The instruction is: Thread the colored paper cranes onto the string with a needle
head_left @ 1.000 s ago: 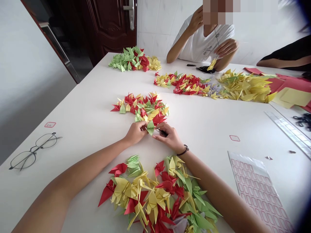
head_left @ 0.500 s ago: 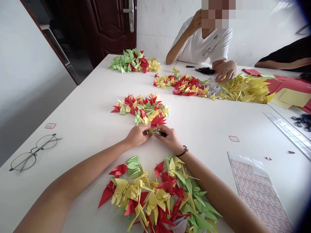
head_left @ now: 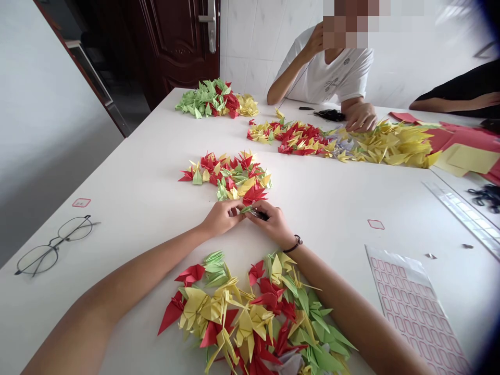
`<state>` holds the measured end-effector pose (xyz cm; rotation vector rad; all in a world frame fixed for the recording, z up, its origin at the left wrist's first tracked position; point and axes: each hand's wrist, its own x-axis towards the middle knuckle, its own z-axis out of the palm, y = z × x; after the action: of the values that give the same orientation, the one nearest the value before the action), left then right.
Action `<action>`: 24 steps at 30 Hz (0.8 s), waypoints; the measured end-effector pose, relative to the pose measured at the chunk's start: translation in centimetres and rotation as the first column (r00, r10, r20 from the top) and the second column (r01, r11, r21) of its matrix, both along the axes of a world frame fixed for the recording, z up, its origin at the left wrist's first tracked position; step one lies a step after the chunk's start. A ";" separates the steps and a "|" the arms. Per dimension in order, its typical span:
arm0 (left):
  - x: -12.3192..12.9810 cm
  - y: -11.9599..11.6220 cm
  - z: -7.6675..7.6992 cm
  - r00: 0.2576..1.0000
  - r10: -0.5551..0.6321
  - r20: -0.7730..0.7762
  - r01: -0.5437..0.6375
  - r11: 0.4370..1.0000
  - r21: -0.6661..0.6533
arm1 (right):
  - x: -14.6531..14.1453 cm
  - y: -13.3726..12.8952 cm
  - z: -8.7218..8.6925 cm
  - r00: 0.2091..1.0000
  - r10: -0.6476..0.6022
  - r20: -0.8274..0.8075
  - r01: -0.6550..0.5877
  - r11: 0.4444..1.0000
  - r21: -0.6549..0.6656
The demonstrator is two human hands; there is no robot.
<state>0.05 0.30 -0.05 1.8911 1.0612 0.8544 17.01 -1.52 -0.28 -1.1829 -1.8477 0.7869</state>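
My left hand (head_left: 221, 219) pinches a small green folded paper crane (head_left: 246, 209) at the middle of the table. Meeting it from the right, my right hand (head_left: 275, 225) is closed around a small dark, shiny tool (head_left: 258, 213), whose tip points at the green paper; its exact kind is partly hidden by the fingers. Just beyond both hands lies a red paper crane (head_left: 254, 195), at the near end of a heap of folded cranes (head_left: 230, 174) in red, yellow and green. A larger loose pile of cranes (head_left: 246, 317) lies between my forearms.
Eyeglasses (head_left: 54, 245) rest at the left. On the right are a label sheet (head_left: 414, 307), a ruler (head_left: 464, 216) and yellow paper (head_left: 474, 156). A person in a white shirt (head_left: 332, 73) sits across, one hand by more cranes (head_left: 394, 143). Another pile (head_left: 207, 99) stands far left.
The green crane has turned slightly between my fingers and the left fingers have shifted a little. Across the table, the other person's lower hand has moved slightly left.
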 end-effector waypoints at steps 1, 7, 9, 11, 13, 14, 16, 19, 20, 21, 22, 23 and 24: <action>0.0 0.0 0.0 1.000 0.018 0.025 -0.017 1.000 -0.025 | 0.0 0.0 0.0 1.000 -0.004 0.001 0.004 1.000 -0.007; -0.2 0.5 0.3 0.957 0.094 0.275 -0.031 0.974 -0.224 | 0.0 -0.2 0.6 0.999 -0.035 0.027 0.036 0.999 -0.029; -0.3 0.7 0.5 0.932 0.134 0.336 -0.034 0.957 -0.289 | 0.0 -0.2 0.6 0.999 -0.037 0.029 0.038 0.999 -0.018; -0.5 0.9 0.7 0.906 0.172 0.387 -0.035 0.941 -0.336 | 0.0 -0.1 0.5 0.999 -0.035 0.032 0.035 0.999 -0.003; -0.7 1.0 0.8 0.881 0.189 0.433 -0.019 0.930 -0.368 | 0.0 0.0 0.3 0.999 -0.026 0.042 0.026 1.000 0.002; -0.8 1.0 0.9 0.872 0.190 0.451 -0.006 0.926 -0.378 | 0.0 0.0 0.2 0.998 -0.020 0.051 0.021 1.000 -0.002; -0.9 1.1 0.9 0.863 0.179 0.472 0.024 0.919 -0.393 | 0.0 0.1 0.1 0.997 -0.005 0.077 0.006 1.000 -0.016; -1.1 1.2 0.9 0.872 0.131 0.472 0.080 0.913 -0.401 | -0.1 0.1 0.1 0.993 0.011 0.116 -0.008 1.000 -0.029; -1.1 1.2 0.9 0.876 0.113 0.469 0.096 0.912 -0.399 | -0.1 0.1 0.2 0.992 0.013 0.125 -0.009 1.000 -0.029; -1.1 1.2 1.0 0.880 0.099 0.465 0.108 0.911 -0.399 | -0.1 0.1 0.3 0.991 0.013 0.131 -0.010 1.000 -0.028; -1.1 1.2 1.0 0.882 0.090 0.462 0.115 0.910 -0.397 | 0.0 0.1 0.3 0.991 0.013 0.134 -0.010 1.000 -0.028; -1.1 1.2 1.0 0.884 0.085 0.459 0.119 0.910 -0.396 | 0.0 0.1 0.3 0.991 0.013 0.135 -0.010 1.000 -0.028; -1.1 1.2 1.0 0.886 0.081 0.456 0.119 0.911 -0.395 | 0.0 0.1 0.4 0.990 0.016 0.137 -0.012 0.999 -0.030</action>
<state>-1.07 1.45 0.99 1.2520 0.8370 0.9259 17.01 -1.44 0.08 -1.2719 -1.9636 0.7587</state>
